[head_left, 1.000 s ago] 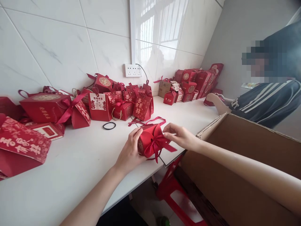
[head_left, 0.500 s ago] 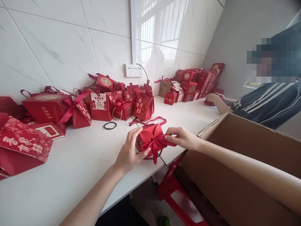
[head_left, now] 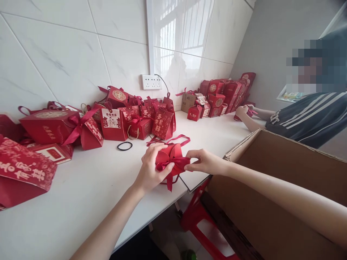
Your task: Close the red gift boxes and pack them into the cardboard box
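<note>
A small red gift box [head_left: 170, 154] with a red ribbon bow [head_left: 176, 164] rests near the front edge of the white table [head_left: 81, 195]. My left hand [head_left: 151, 169] is wrapped round the box's left side, thumb pressed on its front. My right hand [head_left: 204, 161] pinches the ribbon at the box's right side. Ribbon tails hang down over the table edge.
Several red gift boxes and bags [head_left: 114, 119] crowd the wall at left and centre, more are stacked at the back right [head_left: 222, 95]. A black hair tie [head_left: 125, 146] lies on the table. A large open cardboard box [head_left: 282, 195] stands at right. A person in a striped top [head_left: 309, 115] handles a red item. A red stool [head_left: 200, 224] sits below.
The ribbon bow has been drawn tighter and smaller against the box. My right hand shifted slightly left and down, my left thumb moved onto the box's front.
</note>
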Available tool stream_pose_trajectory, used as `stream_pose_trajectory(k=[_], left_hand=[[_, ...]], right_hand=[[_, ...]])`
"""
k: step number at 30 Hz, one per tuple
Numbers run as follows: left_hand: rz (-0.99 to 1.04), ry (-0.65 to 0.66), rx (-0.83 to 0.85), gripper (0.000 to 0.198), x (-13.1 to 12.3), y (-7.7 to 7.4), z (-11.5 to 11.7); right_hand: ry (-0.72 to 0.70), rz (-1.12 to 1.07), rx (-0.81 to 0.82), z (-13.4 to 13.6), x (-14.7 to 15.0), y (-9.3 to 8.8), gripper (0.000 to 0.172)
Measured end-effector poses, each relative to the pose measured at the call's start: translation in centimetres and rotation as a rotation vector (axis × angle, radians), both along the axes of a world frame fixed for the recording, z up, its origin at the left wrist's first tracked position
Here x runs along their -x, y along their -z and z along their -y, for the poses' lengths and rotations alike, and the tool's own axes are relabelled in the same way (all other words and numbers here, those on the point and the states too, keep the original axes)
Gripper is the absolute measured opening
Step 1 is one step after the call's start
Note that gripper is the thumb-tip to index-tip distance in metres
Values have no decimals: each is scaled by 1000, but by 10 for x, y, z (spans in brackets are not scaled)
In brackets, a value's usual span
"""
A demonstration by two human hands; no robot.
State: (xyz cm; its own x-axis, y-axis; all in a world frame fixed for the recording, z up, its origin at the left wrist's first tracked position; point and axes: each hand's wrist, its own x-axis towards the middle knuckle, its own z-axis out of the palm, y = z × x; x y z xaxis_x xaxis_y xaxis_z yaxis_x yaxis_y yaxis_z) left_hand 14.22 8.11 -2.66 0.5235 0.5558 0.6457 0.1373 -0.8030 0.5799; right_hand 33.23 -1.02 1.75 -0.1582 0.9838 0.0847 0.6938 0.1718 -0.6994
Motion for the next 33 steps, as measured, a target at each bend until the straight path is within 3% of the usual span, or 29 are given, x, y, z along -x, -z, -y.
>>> stream_pose_trajectory(k=[3, 9, 13, 28, 30, 33], left_hand=[[15, 16, 62, 36, 1, -1, -3], [33, -52, 222, 36, -1, -4, -3], [39, -64, 283, 38, -3, -5, -2], [72, -89, 317, 39, -7, -4, 2], [71, -97, 309, 38, -7, -4, 2], [63, -105, 337, 37, -6, -3, 2]], right_hand=[[13, 15, -1, 0, -1, 3, 23], [2, -157, 305, 0, 0, 4, 22], [16, -155, 412, 0, 3, 0, 23], [-138, -163, 517, -4, -1, 2, 26], [-130, -90, 522, -3, -2, -4, 27], [-64, 266, 466, 7, 1, -22, 33]])
